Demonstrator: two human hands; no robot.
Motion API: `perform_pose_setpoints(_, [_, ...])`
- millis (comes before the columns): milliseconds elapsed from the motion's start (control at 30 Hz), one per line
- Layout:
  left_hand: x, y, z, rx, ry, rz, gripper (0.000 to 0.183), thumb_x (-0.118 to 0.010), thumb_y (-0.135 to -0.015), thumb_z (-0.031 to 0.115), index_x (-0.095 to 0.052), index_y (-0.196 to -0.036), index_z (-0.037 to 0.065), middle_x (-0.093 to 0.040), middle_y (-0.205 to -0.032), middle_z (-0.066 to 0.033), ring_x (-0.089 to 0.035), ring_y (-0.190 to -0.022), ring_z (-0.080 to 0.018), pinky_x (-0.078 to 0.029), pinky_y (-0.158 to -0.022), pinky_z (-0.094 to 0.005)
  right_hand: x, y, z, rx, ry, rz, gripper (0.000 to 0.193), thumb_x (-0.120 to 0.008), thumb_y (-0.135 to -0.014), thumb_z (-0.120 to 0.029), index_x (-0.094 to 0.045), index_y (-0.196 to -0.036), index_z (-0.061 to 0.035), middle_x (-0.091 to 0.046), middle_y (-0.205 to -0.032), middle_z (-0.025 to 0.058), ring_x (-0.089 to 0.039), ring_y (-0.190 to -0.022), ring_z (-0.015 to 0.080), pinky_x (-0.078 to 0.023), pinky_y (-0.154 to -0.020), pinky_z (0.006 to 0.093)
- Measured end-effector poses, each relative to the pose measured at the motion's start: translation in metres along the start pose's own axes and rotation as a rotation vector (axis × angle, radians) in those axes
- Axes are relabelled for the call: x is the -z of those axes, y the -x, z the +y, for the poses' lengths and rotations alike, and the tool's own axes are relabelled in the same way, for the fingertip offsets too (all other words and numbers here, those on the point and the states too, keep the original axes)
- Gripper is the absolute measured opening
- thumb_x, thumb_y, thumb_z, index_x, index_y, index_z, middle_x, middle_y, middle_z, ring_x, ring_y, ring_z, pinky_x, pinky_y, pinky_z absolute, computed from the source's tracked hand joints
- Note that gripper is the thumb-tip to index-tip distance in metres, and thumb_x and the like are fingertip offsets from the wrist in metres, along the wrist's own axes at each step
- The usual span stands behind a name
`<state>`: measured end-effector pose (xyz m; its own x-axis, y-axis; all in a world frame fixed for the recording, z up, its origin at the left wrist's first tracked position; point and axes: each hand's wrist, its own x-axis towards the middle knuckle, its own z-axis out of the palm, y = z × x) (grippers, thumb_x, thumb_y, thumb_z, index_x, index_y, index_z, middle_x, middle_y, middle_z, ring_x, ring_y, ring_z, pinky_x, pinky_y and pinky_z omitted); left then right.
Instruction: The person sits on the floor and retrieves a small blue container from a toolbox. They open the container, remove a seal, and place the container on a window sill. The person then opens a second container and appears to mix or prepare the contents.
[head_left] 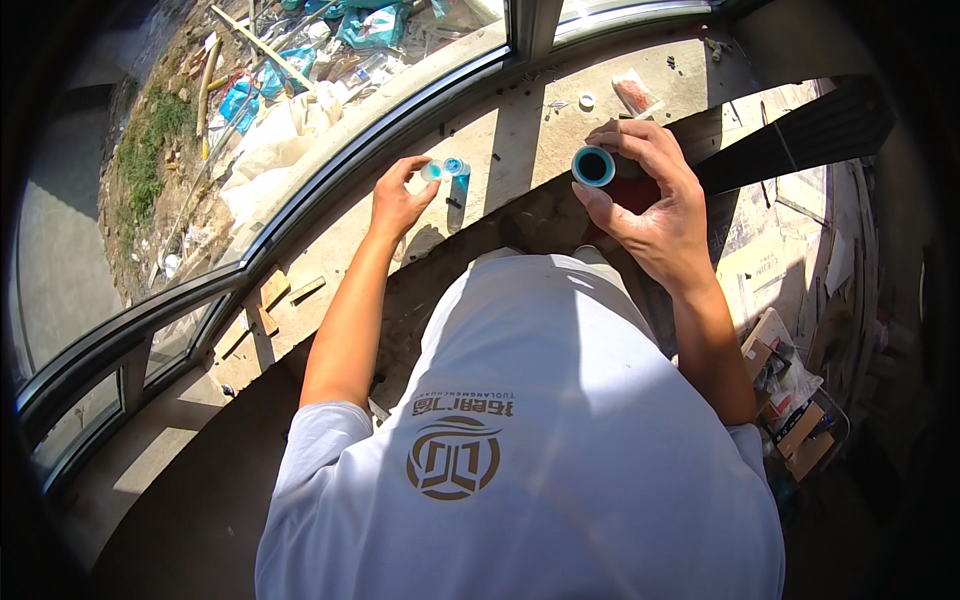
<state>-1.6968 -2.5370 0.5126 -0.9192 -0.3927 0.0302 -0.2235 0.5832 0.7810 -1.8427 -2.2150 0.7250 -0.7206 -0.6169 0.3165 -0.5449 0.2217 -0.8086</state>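
Observation:
My left hand (399, 197) is closed over the window ledge, its thumb and fingertips pinching a small round translucent cap (432, 171). Right beside that cap, a small clear-blue bottle (458, 180) stands on the ledge with its round blue top facing up; the two look almost in contact. My right hand (655, 195) is raised at the ledge's near edge. Its thumb and fingers curl around a round cup (594, 166) with a pale blue rim. The inside of the cup looks dark, and I cannot tell what is in it.
A white ring-shaped cap (586, 102) and a packet with reddish contents (634, 93) lie farther back on the ledge. A dark window frame (380, 140) curves along the left. Wood offcuts (268, 300) lie beside it. At lower right stands a box of odds and ends (795, 400).

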Motion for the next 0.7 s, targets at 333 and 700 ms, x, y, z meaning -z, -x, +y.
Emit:
perform_pose_setpoints(333, [0.0, -0.012, 0.006, -0.071, -0.111, -0.045, 0.037, -0.083, -0.08, 0.018, -0.074, -0.114, 0.007, -0.074, -0.107, -0.0099, -0.073, -0.102, -0.0269, -0.057, -0.092, -0.0363, 0.001, 0.007, 0.002, -0.002, -0.047, 0.042, 0.044, -0.088, -0.08, -0.008, -0.071, -0.12, 0.0002, -0.07, -0.121, 0.0109, -0.065, -0.12, 0.0234, -0.05, -0.105, 0.0354])
perform_pose_setpoints(700, [0.001, -0.014, 0.007, -0.156, -0.245, -0.064, 0.037, -0.084, -0.082, 0.019, -0.076, -0.116, 0.009, -0.071, -0.108, -0.0071, -0.072, -0.096, -0.023, -0.057, -0.087, -0.0336, 0.004, 0.013, 0.004, 0.003, -0.022, 0.064, 0.039, -0.086, -0.079, -0.009, -0.072, -0.115, -0.0016, -0.07, -0.118, 0.01, -0.065, -0.116, 0.0236, -0.05, -0.103, 0.0356])
